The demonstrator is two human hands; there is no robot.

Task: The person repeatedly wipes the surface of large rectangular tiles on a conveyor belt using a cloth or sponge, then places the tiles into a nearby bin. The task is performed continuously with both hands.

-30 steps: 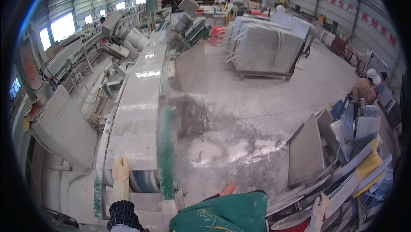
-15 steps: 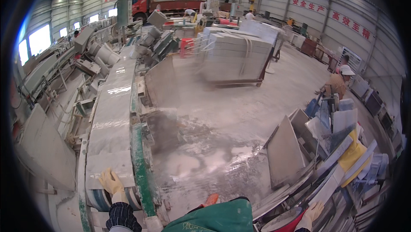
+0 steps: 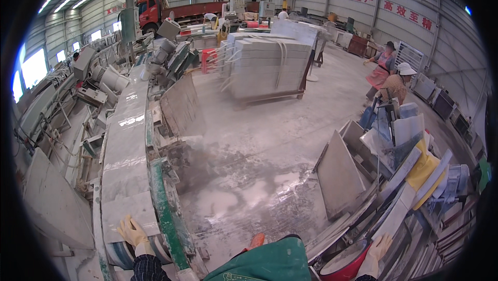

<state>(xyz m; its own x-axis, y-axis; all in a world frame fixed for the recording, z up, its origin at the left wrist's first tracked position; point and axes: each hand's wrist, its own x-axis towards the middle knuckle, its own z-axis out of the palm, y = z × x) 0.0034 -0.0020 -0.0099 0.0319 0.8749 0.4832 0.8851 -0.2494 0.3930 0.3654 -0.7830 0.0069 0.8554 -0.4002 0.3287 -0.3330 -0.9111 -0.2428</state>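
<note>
My left hand, in a cream rubber glove, lies with fingers spread on the near end of a wet, pale stone slab. That slab lies on a conveyor with a green side rail, and the striped belt shows just below its near edge. At the lower right my right hand, gloved alike, has its fingers stretched out at the near end of a long pale strip. A red-rimmed basin sits beside that wrist. Between my arms hangs a green apron.
Stone panels lean at the right, near a yellow sheet. Strapped slabs stand on a rack ahead. Two people are at the far right. Machinery lines the left; a red truck stands behind.
The view has shifted, with far things sitting further left. My left hand keeps its place on the slab. A person in a pink apron has come out beside the white-hatted person.
</note>
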